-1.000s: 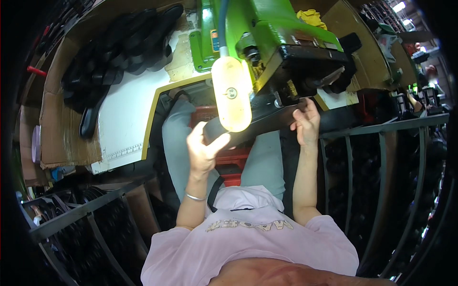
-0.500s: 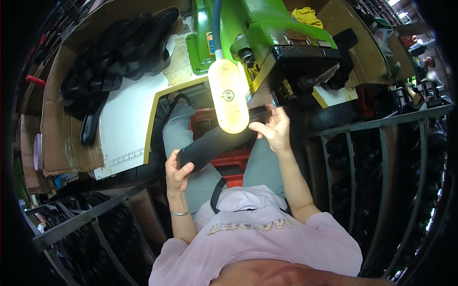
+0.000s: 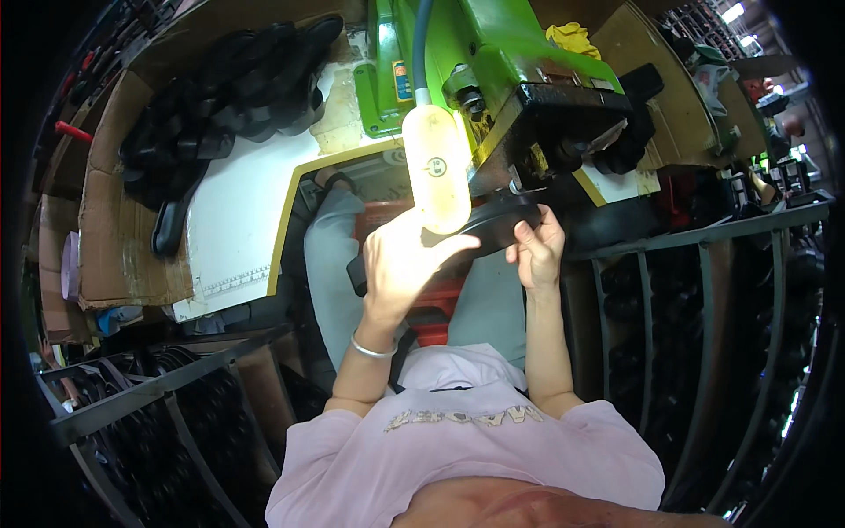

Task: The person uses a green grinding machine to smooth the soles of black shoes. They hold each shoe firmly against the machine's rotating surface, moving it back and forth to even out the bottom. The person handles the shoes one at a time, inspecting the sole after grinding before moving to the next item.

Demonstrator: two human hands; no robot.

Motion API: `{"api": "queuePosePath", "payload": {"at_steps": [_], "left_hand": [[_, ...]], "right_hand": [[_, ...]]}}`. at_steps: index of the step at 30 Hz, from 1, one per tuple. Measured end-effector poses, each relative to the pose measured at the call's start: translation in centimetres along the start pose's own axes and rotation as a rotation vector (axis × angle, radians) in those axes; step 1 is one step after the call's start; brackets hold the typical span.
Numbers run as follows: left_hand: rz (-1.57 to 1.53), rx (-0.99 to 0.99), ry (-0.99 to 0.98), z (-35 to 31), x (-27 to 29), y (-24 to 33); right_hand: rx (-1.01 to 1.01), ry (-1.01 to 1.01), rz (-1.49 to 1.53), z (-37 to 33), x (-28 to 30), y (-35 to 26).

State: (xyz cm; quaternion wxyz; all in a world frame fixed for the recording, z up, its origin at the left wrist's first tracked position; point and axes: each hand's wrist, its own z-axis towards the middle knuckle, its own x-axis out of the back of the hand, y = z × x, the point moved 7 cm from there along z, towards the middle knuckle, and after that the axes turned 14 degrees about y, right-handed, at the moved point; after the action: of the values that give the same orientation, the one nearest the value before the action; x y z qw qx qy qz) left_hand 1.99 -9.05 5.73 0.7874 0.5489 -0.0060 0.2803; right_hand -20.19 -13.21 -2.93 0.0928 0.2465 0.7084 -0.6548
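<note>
A long black shoe sole (image 3: pixel 503 220) is held tilted between my hands, its right end close under the dark working head (image 3: pixel 563 110) of a green machine (image 3: pixel 502 44). My left hand (image 3: pixel 396 264) grips the sole around its middle, thumb stretched along the near edge; the lamp covers some of its fingertips. The sole's left end sticks out beyond this hand. My right hand (image 3: pixel 540 251) pinches the right end, fingers curled behind it. An oval, lit yellowish lamp (image 3: pixel 437 172) hangs just above the left hand and hides part of the sole.
A cardboard-walled white table (image 3: pixel 233 233) with a pile of black soles (image 3: pixel 238 88) lies to the left. Metal-railed racks of dark pieces flank me, including the right rail (image 3: pixel 704 231). Yellow cloth (image 3: pixel 572 40) rests behind the machine head. A red stool (image 3: pixel 431 333) shows between my legs.
My left hand has moved right and up from the sole's left end to its middle. My right hand has shifted slightly right and down. The sole's right end has moved right.
</note>
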Motion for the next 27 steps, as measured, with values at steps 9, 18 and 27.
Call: {"api": "queuePosePath", "payload": {"at_steps": [9, 18, 27], "left_hand": [[-0.071, -0.044, -0.023, 1.0, -0.2, -3.4], [-0.331, 0.45, -0.049, -2.5, 0.7, -7.7], [-0.487, 0.389, 0.057, -6.7, -1.1, -9.0]], "right_hand": [[-0.125, -0.03, 0.026, 0.1, -1.5, 1.3], [-0.098, -0.057, -0.05, -1.3, -3.7, 1.3], [0.284, -0.216, -0.265, -1.7, -7.2, 2.0]]}}
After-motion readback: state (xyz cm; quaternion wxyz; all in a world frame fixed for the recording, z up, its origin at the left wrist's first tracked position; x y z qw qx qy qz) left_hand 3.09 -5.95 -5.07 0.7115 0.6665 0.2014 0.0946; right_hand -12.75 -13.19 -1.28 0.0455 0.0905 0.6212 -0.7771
